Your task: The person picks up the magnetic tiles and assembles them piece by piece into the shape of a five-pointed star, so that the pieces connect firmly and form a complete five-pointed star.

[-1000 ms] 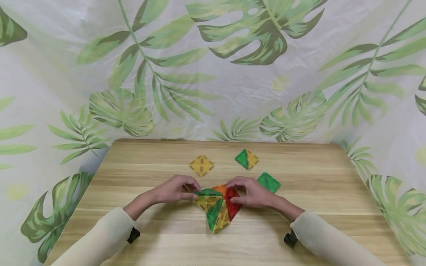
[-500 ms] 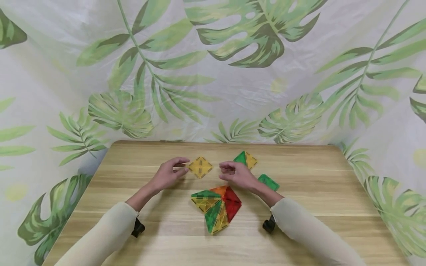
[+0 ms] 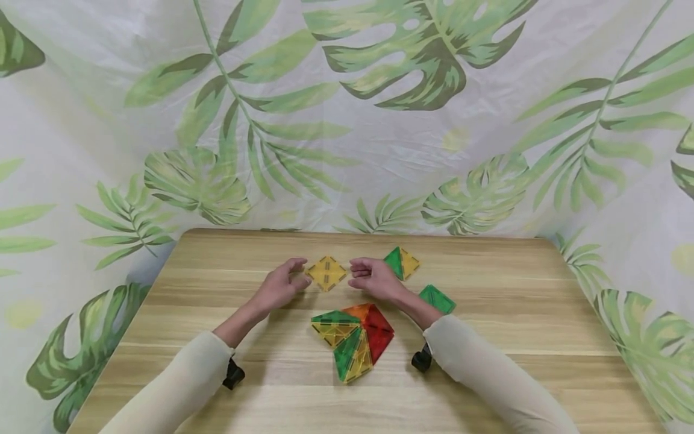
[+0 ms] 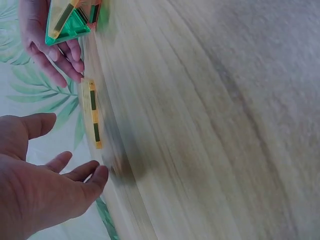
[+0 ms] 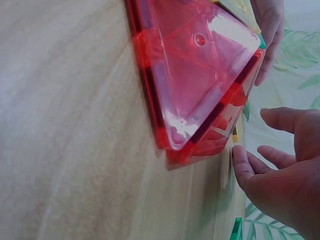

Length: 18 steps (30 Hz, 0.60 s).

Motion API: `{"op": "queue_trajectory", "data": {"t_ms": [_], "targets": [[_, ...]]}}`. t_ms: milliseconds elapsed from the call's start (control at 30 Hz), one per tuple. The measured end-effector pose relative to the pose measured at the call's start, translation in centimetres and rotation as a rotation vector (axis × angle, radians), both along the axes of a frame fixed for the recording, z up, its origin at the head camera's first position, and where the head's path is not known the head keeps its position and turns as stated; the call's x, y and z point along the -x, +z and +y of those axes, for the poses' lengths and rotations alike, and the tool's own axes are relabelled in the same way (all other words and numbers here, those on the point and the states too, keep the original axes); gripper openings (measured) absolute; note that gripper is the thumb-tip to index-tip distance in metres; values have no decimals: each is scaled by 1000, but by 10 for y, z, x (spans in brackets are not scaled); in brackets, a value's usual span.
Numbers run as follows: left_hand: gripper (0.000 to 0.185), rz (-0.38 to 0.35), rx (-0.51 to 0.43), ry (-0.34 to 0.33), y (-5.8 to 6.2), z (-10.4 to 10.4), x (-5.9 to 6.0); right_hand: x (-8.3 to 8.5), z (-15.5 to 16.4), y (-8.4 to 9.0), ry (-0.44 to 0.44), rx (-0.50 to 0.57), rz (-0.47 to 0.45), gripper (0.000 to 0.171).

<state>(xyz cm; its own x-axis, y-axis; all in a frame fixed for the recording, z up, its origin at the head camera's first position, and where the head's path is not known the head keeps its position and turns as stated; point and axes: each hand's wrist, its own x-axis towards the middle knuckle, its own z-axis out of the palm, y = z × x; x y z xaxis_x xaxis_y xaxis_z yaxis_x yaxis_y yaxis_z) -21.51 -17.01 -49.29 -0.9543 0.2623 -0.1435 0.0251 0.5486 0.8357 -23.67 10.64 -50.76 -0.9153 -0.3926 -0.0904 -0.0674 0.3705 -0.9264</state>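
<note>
Sleeves come in from the near edge of the wooden table [image 3: 488, 374], both forearms angled inward. Next out, a cluster of magnetic tiles [image 3: 353, 337] sits built near centre: green, yellow, orange and red triangles joined, looks partly raised rather than flat, neither hand on it. So my read: that piece is assembled, loose tiles remain to be added.

Past it, left hand [image 3: 279, 283] and right hand [image 3: 374, 278] flank the yellow square tile [image 3: 326, 273], which lies flat on the table. Both hands are spread with relaxed fingers, holding nothing; left fingertips just beside the tile's left corner, right fingertips just beside its right corner, contact can't be confirmed. Further right, a green-and-yellow tile pair [image 3: 402, 263] and a green tile [image 3: 437, 299] lie untouched.

Left wrist view adds the yellow tile edge-on, showing its dark magnet strips and the gap to the left fingers [image 4: 80, 172]. Right wrist view shows the red triangle [image 5: 200, 75] close up, translucent, tilted off the tabletop, which the head view only hints at
</note>
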Motion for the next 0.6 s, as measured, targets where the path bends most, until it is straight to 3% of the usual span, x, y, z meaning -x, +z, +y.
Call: {"op": "queue_trajectory", "data": {"t_ms": [367, 600], "targets": [[53, -1, 29, 5, -2, 13, -1, 3, -7, 1, -5, -18, 4, 49], [46, -36, -36, 54, -4, 20, 0, 3, -11, 1, -30, -7, -1, 45]]}}
